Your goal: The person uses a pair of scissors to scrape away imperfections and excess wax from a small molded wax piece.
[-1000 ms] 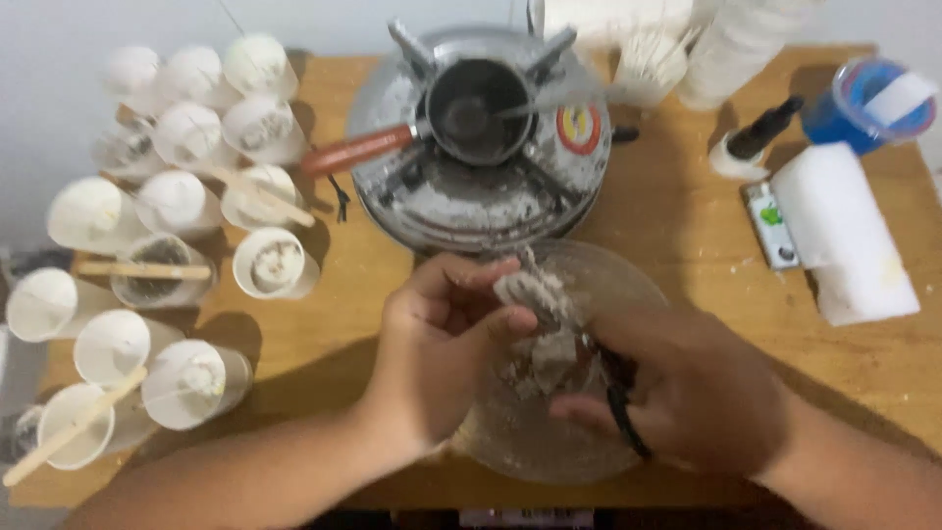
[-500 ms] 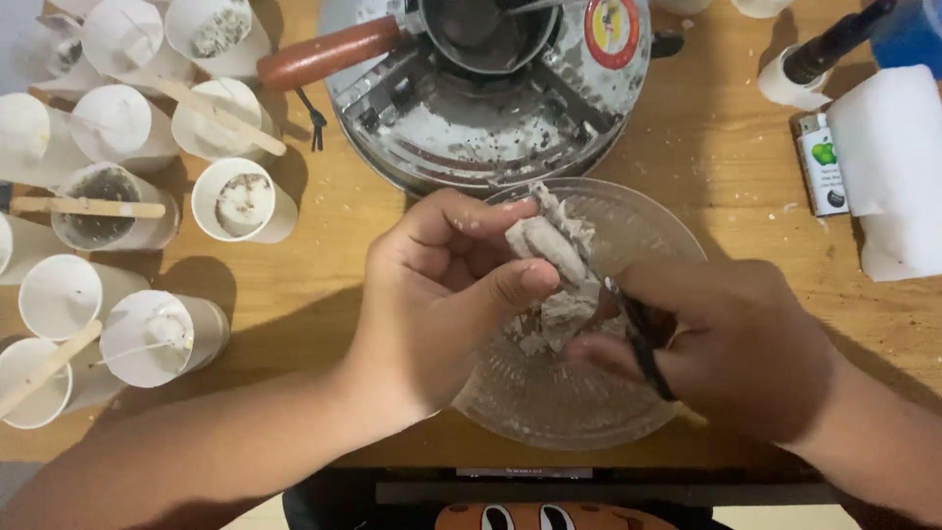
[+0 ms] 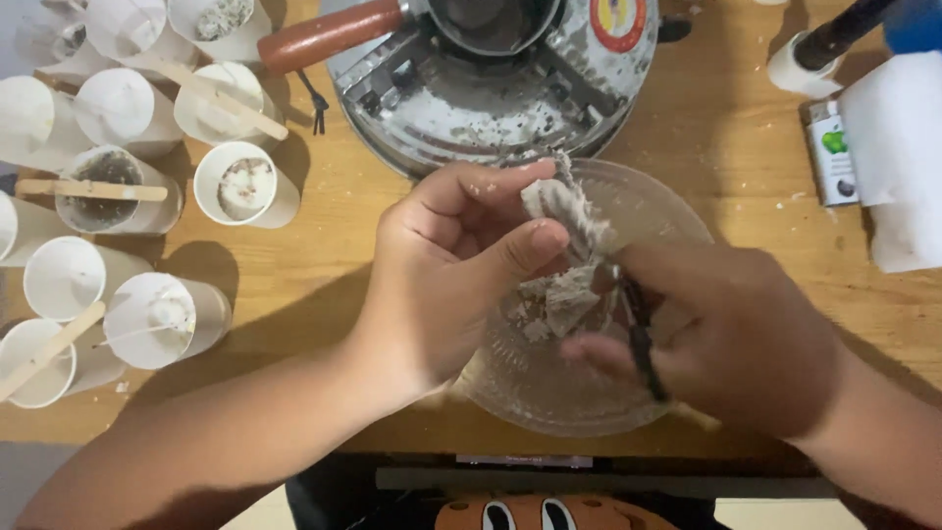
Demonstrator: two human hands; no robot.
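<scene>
Nearest the viewer, the clear glass bowl (image 3: 549, 402) sits on the wooden table (image 3: 324, 196) close to its near edge, with both forearms coming in over that edge. The right hand (image 3: 736, 344) is closed around a thin dark-handled tool (image 3: 643, 339), probably scissors or a small blade, though the working end is hidden; its handle runs roughly near-to-far across the palm. Just left of it and touching the same material, the left hand (image 3: 442, 275) pinches a pale, crumbly grey-white chunk (image 3: 564, 211) between thumb and fingers, held over the bowl's far-left part. The chunk's long axis runs from far-left to near-right, towards the tool, with more broken pieces (image 3: 549, 304) lying below it in the bowl. The left hand is the nearer of the two to the chunk. Beyond the bowl's far rim, almost touching it, stands a metal stove (image 3: 461, 108) with a red-handled pot (image 3: 324, 34), leaving little room farther out. To the left stand white cups (image 3: 245, 186), several with wooden sticks (image 3: 88, 189); to the right, a white paper roll (image 3: 898, 147).
</scene>
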